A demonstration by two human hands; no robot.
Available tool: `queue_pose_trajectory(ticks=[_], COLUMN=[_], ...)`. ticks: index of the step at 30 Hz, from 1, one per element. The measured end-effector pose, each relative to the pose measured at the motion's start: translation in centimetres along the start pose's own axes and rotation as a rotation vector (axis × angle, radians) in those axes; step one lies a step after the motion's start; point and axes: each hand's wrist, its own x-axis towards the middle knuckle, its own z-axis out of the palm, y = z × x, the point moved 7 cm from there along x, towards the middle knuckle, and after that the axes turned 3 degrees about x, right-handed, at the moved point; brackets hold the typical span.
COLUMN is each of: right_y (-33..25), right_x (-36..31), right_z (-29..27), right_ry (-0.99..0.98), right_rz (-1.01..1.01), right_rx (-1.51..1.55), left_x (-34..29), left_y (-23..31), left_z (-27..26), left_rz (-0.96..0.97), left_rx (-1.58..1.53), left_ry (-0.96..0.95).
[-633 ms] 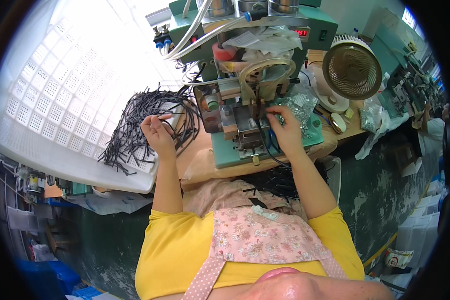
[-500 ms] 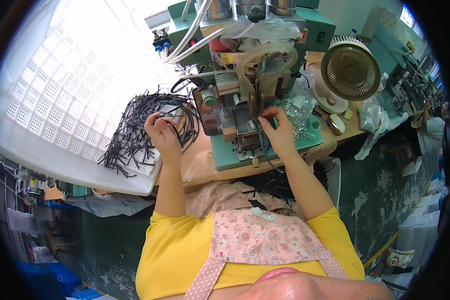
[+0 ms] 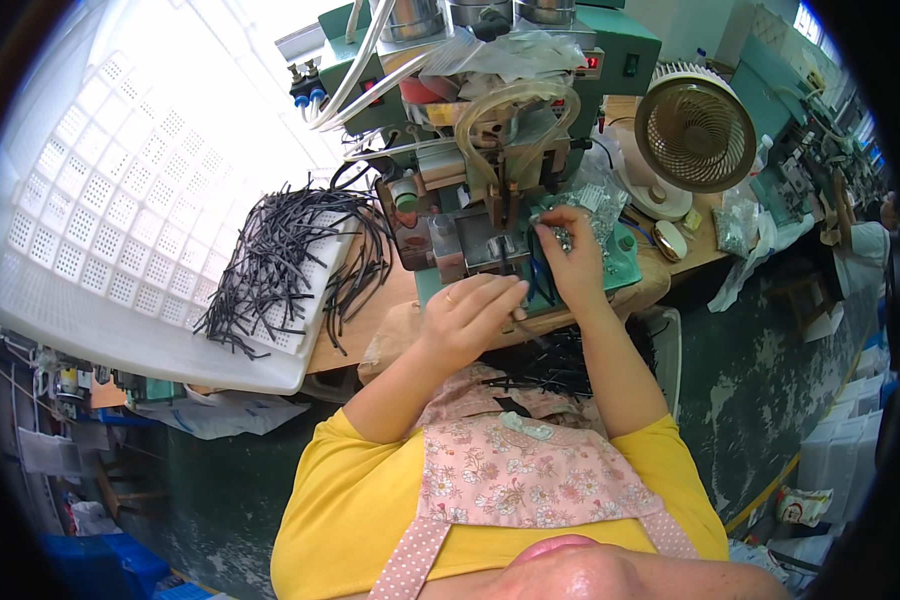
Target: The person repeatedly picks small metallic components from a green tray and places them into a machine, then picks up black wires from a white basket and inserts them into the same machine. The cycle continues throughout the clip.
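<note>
At the front of a green bench press (image 3: pixel 490 245), my left hand (image 3: pixel 470 315) is closed round a black cord (image 3: pixel 540 338), palm down. One end of this cord runs up toward the press's metal work block, and the other hangs toward my lap. My right hand (image 3: pixel 573 262) is just right of the press tooling, its thumb and fingertips pinched together. Whatever that pinch holds is too small to make out. Beside its fingers lies a clear bag of small shiny metal pieces (image 3: pixel 595 205).
A heap of black cords (image 3: pixel 280 265) lies on a white tray to the left, by a large white perforated basket (image 3: pixel 90 200). More black cords (image 3: pixel 560 365) sit in a bin by my lap. A round fan (image 3: pixel 697 135) stands at the right.
My left hand has come from the cord heap rightward to the press front and closed on the cord. My right hand has shifted slightly right, away from the tooling.
</note>
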Motion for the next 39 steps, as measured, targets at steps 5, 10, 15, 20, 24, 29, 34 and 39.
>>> queue_pose_trajectory(ticks=[5,10,15,20,24,29,34,39], right_y=[2.1,7.9,9.7,9.6,10.0,9.5,9.2,9.7], right_x=[-0.3,-0.4,-3.6,-4.6,-3.2,-2.2,-2.1,-2.4], right_z=[-4.7,-8.8,-6.7,-5.7,-5.2,-4.4,-4.5,-5.1], right_ry=[0.184,0.184,-0.165,-0.045,-0.031,0.067,0.101,0.125], right_rz=[-0.058,0.035,-0.040,-0.136,-0.204,-0.241,-0.166,-0.119], right_rx=[0.108,-0.327,-0.626,-0.748,-0.728,-0.666,-0.643,-0.616], left_x=[0.1,-0.7,-0.8,-1.1,-2.0,-6.4,-12.8,-16.7], left_y=[-0.1,-0.4,-0.5,-0.6,-0.7,-6.3,-21.3,-28.0], left_z=[2.7,3.1,3.1,3.0,3.1,-0.5,-0.8,2.6], left_rz=[0.024,0.032,0.024,-0.001,-0.086,-0.266,-0.658,-0.771], left_rx=[0.023,0.019,-0.019,-0.028,-0.077,0.185,0.553,0.776], left_ry=[0.031,0.081,0.092,0.073,0.015,0.256,-0.155,-0.550])
